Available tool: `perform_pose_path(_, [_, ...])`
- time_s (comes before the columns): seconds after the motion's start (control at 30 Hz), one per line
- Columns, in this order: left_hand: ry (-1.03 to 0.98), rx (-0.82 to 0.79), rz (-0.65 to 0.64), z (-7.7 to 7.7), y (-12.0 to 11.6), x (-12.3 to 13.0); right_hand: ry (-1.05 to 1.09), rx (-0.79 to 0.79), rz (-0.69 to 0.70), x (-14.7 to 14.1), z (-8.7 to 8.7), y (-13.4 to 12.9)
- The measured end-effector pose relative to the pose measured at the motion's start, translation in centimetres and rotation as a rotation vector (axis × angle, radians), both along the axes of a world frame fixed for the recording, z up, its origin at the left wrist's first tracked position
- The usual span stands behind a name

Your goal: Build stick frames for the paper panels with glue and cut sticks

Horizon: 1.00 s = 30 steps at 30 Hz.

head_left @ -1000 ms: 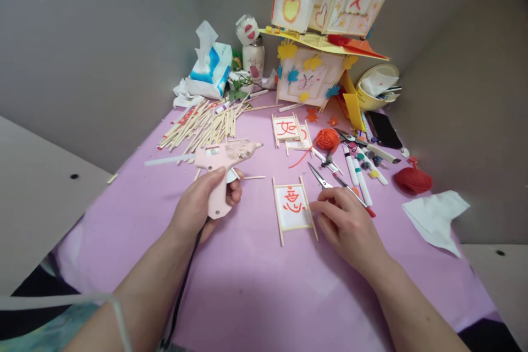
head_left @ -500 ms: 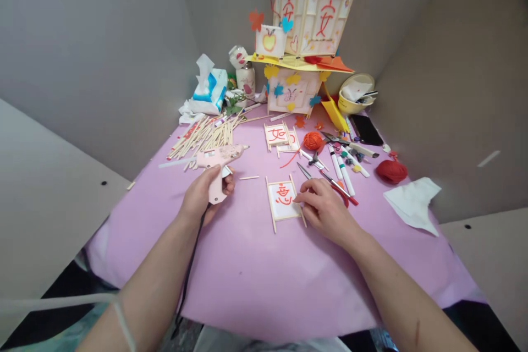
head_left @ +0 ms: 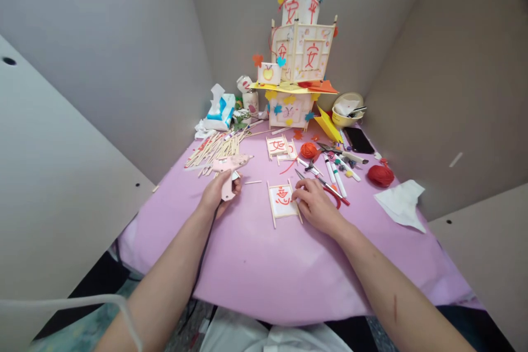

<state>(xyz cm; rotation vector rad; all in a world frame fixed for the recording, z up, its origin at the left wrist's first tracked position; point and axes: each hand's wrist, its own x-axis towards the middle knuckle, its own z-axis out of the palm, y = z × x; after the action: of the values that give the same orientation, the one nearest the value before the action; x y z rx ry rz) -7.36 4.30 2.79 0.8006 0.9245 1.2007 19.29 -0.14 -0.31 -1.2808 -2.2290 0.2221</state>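
My left hand (head_left: 218, 197) is wrapped round the handle of a pale pink hot glue gun (head_left: 231, 165), its nozzle pointing right and a black cord hanging down along my forearm. A small white paper panel (head_left: 280, 210) with a red brushed character lies flat on the table, framed by thin wooden sticks. At its right edge, my right hand (head_left: 315, 203) is closed with bent fingers on the frame's right stick, hiding part of it. A short loose stick (head_left: 252, 182) lies between the glue gun and the panel.
Behind stands a tiered paper-and-stick lantern (head_left: 303, 55). A heap of sticks (head_left: 218, 147) lies left, near a tissue pack (head_left: 221, 111). Right are orange yarn (head_left: 308, 150), scissors (head_left: 332, 195), markers (head_left: 339, 179), a phone (head_left: 358, 140), red yarn (head_left: 380, 176) and white cloth (head_left: 401, 206).
My view has tilted up and back, so the lantern's top now shows. Both hands keep nearly the same places, with the glue gun and panel as before.
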Motion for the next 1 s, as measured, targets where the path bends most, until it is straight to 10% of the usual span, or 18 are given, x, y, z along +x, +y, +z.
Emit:
perform_pose_path(0.53, [0.110, 0.049, -0.008, -0.2, 0.1, -0.5, 0.147, 0.119, -0.108, 0.9, -0.2, 0.7])
perform_pose_path(0.83, [1.454, 0.221, 0.322, 3.5, -0.9, -8.0, 0.200, 0.160, -0.141, 1.5, -0.3, 0.7])
perform_pose_path(1.0, [1.792, 0.291, 0.217, 2.4, -2.6, -10.9, 0.235, 0.196, -0.195, 2.1, -0.1, 0.7])
